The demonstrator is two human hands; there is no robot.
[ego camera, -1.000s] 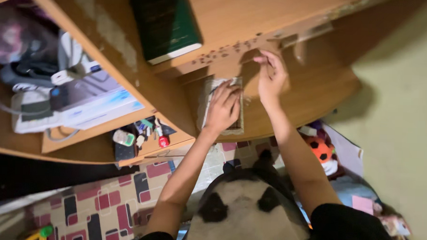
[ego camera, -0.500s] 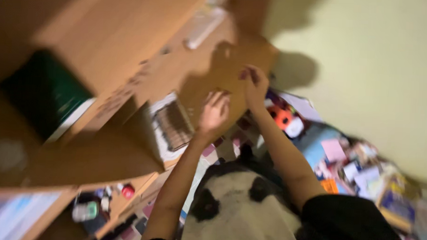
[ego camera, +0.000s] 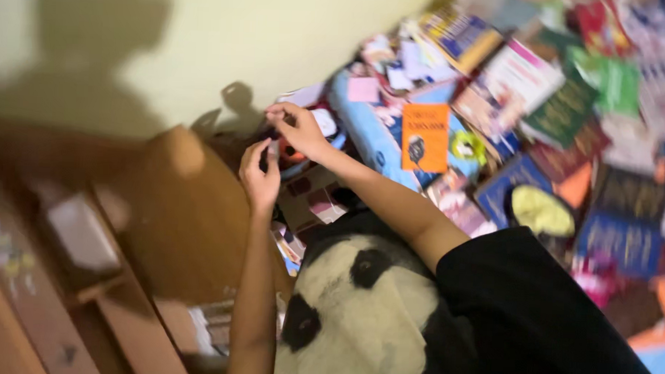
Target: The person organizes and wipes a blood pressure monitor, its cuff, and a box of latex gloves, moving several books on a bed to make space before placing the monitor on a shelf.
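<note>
Between both hands, small pale item, too blurred for orientation.

Head camera looks down, close over both arms.

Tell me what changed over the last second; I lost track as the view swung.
Both hands left the wooden desk: the right hand and left hand now meet over the pile of books by the wall, pinching something small, too blurred to name. The panda cushion stays in the lap.
</note>
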